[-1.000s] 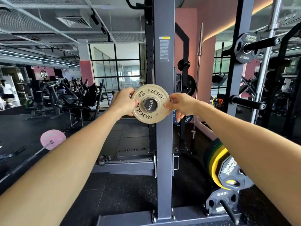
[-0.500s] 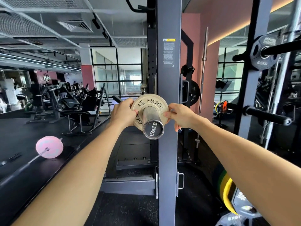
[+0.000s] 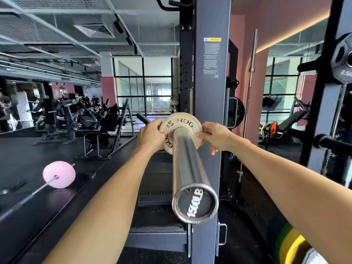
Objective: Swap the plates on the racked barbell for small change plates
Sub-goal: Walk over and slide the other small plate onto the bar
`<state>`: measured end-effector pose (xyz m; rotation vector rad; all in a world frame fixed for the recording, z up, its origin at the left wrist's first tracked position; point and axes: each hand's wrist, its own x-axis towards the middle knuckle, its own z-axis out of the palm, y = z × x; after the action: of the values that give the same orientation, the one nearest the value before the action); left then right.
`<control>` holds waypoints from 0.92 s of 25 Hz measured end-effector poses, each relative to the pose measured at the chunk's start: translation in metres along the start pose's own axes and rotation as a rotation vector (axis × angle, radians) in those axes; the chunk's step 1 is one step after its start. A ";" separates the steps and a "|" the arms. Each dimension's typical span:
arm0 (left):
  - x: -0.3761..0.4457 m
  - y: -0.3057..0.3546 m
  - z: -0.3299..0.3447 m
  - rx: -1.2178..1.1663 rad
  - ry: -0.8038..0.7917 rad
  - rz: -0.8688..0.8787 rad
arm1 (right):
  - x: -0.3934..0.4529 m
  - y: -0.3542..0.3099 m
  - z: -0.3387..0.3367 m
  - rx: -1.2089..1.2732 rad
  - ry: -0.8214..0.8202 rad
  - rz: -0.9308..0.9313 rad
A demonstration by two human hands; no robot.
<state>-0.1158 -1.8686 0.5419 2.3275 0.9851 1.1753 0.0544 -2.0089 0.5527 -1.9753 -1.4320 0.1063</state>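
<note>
- A grey rack upright [image 3: 209, 111] rises just behind the plate through the centre of the frame, with a printed label [image 3: 211, 56] near its top, too small to read.
- A pink plate [image 3: 59, 174] on another bar lies on the floor at lower left; a black plate [image 3: 342, 60] marked "2.5K" hangs on a peg at the right edge; coloured plates [image 3: 289, 242] show at lower right.
- The bar's end cap [image 3: 195, 203] reads "1500LB"; the small change plate [image 3: 181, 130] reads "ROG", "0.5 KG" and "GU".
- The plate sits far up the barbell sleeve [image 3: 185, 164], centre frame.
- My left hand [image 3: 152, 135] grips its left rim and my right hand [image 3: 215, 137] pinches its right rim.
</note>
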 end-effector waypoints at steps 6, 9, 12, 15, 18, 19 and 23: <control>0.047 -0.013 0.027 -0.003 -0.004 -0.024 | 0.051 0.020 0.006 0.005 0.015 0.009; 0.067 -0.019 0.039 -0.001 0.000 -0.034 | 0.073 0.028 0.008 -0.004 0.014 -0.002; 0.081 -0.025 0.051 0.000 -0.004 -0.053 | 0.092 0.035 0.011 -0.021 0.012 0.005; 0.096 -0.032 0.060 0.004 -0.004 -0.044 | 0.107 0.042 0.013 -0.015 -0.004 0.010; 0.107 -0.036 0.062 0.013 -0.008 -0.034 | 0.114 0.043 0.010 -0.003 -0.045 0.008; 0.107 -0.037 0.062 0.018 0.001 -0.040 | 0.114 0.042 0.010 0.002 -0.047 0.007; 0.104 -0.033 0.067 0.069 0.029 -0.078 | 0.110 0.042 0.015 0.007 -0.006 0.042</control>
<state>-0.0329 -1.7710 0.5405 2.3083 1.1327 1.1659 0.1248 -1.9130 0.5527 -2.0012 -1.3926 0.1366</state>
